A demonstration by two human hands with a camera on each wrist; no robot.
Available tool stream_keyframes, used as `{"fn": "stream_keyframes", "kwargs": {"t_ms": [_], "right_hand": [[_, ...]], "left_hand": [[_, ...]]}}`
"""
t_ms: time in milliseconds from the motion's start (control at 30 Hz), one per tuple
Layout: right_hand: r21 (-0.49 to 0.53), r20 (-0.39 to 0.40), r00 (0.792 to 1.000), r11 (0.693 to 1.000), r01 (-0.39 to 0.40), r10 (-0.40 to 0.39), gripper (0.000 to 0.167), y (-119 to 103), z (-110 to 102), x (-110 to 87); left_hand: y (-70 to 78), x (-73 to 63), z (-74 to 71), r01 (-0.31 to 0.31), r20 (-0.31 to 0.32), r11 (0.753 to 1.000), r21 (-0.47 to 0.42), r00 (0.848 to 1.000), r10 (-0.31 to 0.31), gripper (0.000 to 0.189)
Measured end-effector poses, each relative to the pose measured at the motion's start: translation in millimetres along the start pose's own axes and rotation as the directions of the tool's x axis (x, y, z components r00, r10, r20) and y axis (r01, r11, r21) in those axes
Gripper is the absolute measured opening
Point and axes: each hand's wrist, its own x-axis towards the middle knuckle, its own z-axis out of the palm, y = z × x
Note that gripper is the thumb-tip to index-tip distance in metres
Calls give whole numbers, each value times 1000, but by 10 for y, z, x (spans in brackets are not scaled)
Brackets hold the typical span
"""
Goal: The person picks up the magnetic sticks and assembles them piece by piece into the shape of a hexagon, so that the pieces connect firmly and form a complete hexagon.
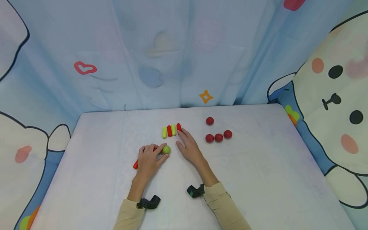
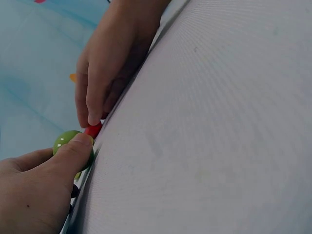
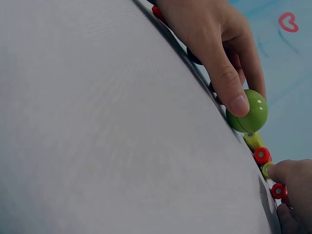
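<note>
My left hand (image 1: pixel 149 159) pinches a glossy green ball (image 1: pixel 166 149) between thumb and finger. A red cylinder (image 1: pixel 135 164) sticks out from under that hand, which hides part of whatever lies beneath it. Further up, a short row alternates between yellow-green and red cylinders, among them a yellow-green one (image 1: pixel 164 132) and a red one (image 1: pixel 169 131). At the row's right end, fingertips of my right hand (image 1: pixel 189 148) touch another red cylinder (image 1: pixel 179 127). The right thumb stands apart from this cylinder in the head view.
Several dark red balls lie right of my right hand, one (image 1: pixel 210 120) behind a group (image 1: pixel 218 137). A white cloth covers the table (image 1: pixel 273 172). Behind it hangs a light blue printed curtain (image 1: pixel 161 64). Each wrist wears a black camera (image 1: pixel 149 202).
</note>
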Motion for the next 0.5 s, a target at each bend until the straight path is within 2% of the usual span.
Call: {"fn": "stream_keyframes", "kwargs": {"t_ms": [267,500], "right_hand": [[11,-30,999,999,-44,44,57,-4,18,6],[6,-47,997,998,-67,67,58,-19,29,3]], "left_hand": [[-1,-9,25,-6,-23,1000,15,1000,6,47],[-6,-4,32,-8,-18,999,31,1000,9,47]]}}
